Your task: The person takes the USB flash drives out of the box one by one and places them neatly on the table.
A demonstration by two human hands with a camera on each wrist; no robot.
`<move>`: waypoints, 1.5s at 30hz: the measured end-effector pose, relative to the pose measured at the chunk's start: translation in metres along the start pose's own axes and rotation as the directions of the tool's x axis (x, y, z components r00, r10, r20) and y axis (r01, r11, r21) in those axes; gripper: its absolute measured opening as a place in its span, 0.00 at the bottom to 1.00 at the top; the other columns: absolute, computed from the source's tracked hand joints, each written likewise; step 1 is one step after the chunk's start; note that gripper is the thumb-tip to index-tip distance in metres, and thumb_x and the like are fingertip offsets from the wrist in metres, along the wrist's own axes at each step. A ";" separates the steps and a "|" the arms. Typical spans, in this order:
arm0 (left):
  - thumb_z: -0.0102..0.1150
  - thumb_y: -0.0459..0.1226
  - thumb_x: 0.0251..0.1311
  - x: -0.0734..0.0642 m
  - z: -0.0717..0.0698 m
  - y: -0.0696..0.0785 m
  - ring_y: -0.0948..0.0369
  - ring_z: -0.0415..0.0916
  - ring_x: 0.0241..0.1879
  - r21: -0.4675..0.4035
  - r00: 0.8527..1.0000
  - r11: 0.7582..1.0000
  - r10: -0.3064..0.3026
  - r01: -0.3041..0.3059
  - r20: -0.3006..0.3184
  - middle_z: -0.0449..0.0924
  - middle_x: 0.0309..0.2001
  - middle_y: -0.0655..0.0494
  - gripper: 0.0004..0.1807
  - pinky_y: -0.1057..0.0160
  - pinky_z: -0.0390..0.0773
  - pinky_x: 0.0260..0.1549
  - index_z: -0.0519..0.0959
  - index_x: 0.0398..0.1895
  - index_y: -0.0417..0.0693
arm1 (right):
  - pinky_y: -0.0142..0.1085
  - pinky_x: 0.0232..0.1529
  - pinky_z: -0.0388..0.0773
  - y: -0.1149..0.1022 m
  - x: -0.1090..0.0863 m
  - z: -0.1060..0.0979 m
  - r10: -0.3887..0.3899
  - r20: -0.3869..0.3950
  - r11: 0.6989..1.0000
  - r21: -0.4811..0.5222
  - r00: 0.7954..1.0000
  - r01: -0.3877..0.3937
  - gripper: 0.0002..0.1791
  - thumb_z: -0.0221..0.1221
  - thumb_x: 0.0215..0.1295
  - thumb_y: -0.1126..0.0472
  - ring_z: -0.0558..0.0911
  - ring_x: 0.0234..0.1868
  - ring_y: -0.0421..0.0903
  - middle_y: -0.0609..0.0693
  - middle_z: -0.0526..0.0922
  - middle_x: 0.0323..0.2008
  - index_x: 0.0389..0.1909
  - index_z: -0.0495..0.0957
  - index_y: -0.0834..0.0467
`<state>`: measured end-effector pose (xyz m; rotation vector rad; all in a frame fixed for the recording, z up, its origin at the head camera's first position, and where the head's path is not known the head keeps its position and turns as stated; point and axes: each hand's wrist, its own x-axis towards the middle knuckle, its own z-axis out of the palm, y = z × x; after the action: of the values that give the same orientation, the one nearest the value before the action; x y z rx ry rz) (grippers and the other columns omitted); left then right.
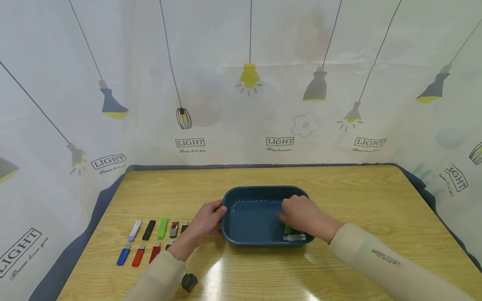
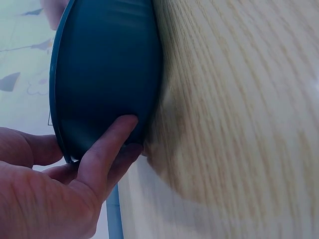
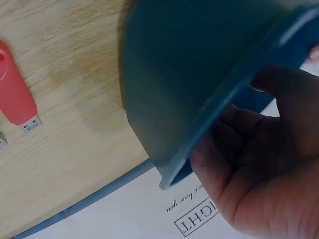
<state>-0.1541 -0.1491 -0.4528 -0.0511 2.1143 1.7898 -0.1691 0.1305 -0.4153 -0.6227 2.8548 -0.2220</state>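
Observation:
A dark blue oval basin (image 1: pixel 260 240) stands on the table in the head view. My left hand (image 1: pixel 206 219) grips its left end, thumb over the rim and fingers along the outer wall (image 2: pixel 107 59). My right hand (image 1: pixel 303 213) reaches into the basin's right side with curled fingers (image 3: pixel 212 164); the basin wall hides the fingertips. Below that hand, inside the basin, show a green USB stick (image 1: pixel 288 229) and a whitish USB stick (image 1: pixel 295 237). Whether the right fingers touch the green stick is hidden.
Left of the basin lie two rows of USB sticks, among them a blue one (image 1: pixel 123 255), a red one (image 1: pixel 138 256) and a green one (image 1: pixel 163 228). The right wrist view has a red USB stick (image 3: pixel 17 89) outside the basin. A lamp-printed curtain (image 1: pixel 233 125) stands behind the table.

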 end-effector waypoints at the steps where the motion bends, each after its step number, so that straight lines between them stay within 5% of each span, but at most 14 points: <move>1: 0.43 0.34 0.82 0.000 0.000 0.000 0.42 0.79 0.59 0.002 1.000 1.000 0.000 0.000 -0.001 0.71 0.67 0.34 0.24 0.45 0.86 0.42 0.64 0.77 0.36 | 0.33 0.16 0.64 -0.001 0.001 0.001 0.002 0.008 1.000 -0.007 1.000 -0.002 0.26 0.64 0.73 0.56 0.66 0.11 0.41 0.45 0.64 0.09 0.13 0.69 0.53; 8: 0.43 0.34 0.82 0.000 0.000 -0.001 0.41 0.79 0.59 -0.006 1.000 1.000 -0.003 0.003 -0.003 0.72 0.67 0.34 0.24 0.44 0.86 0.43 0.64 0.77 0.36 | 0.36 0.17 0.68 -0.003 0.003 0.007 -0.024 0.003 0.997 -0.069 1.000 0.024 0.20 0.69 0.68 0.59 0.70 0.13 0.43 0.48 0.69 0.12 0.19 0.73 0.56; 18: 0.43 0.34 0.82 0.000 0.000 0.000 0.40 0.78 0.60 -0.006 1.000 1.000 -0.001 0.001 -0.003 0.71 0.67 0.33 0.24 0.44 0.86 0.43 0.64 0.76 0.35 | 0.38 0.22 0.66 -0.005 0.005 0.010 -0.067 0.034 0.998 0.007 0.997 0.066 0.15 0.68 0.66 0.67 0.67 0.17 0.43 0.49 0.68 0.15 0.22 0.75 0.58; 25: 0.42 0.34 0.82 0.000 -0.001 0.000 0.40 0.78 0.60 -0.003 1.000 1.000 0.004 -0.004 0.000 0.72 0.66 0.34 0.24 0.44 0.86 0.43 0.65 0.76 0.36 | 0.36 0.25 0.61 -0.004 0.004 0.003 -0.222 0.051 0.975 0.003 0.974 0.222 0.14 0.67 0.66 0.68 0.65 0.20 0.42 0.47 0.69 0.19 0.25 0.73 0.55; 34: 0.42 0.34 0.82 -0.001 0.000 0.000 0.39 0.77 0.61 0.002 1.000 1.000 0.005 -0.005 0.005 0.71 0.68 0.33 0.24 0.44 0.86 0.44 0.64 0.76 0.35 | 0.43 0.30 0.76 -0.002 0.004 0.006 -0.239 0.042 0.967 -0.084 0.970 0.242 0.07 0.71 0.64 0.63 0.77 0.28 0.47 0.51 0.79 0.28 0.36 0.82 0.61; 45: 0.42 0.34 0.82 -0.002 -0.001 0.001 0.39 0.77 0.61 -0.002 1.000 1.000 0.006 -0.006 0.014 0.69 0.68 0.32 0.25 0.43 0.85 0.44 0.63 0.77 0.34 | 0.42 0.28 0.76 0.000 0.005 0.013 -0.287 0.029 0.952 -0.103 0.958 0.288 0.07 0.71 0.63 0.67 0.79 0.27 0.48 0.50 0.78 0.24 0.30 0.81 0.59</move>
<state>-0.1532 -0.1505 -0.4513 -0.0325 2.1056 1.7903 -0.1707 0.1274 -0.4288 -1.0585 2.7666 -0.1104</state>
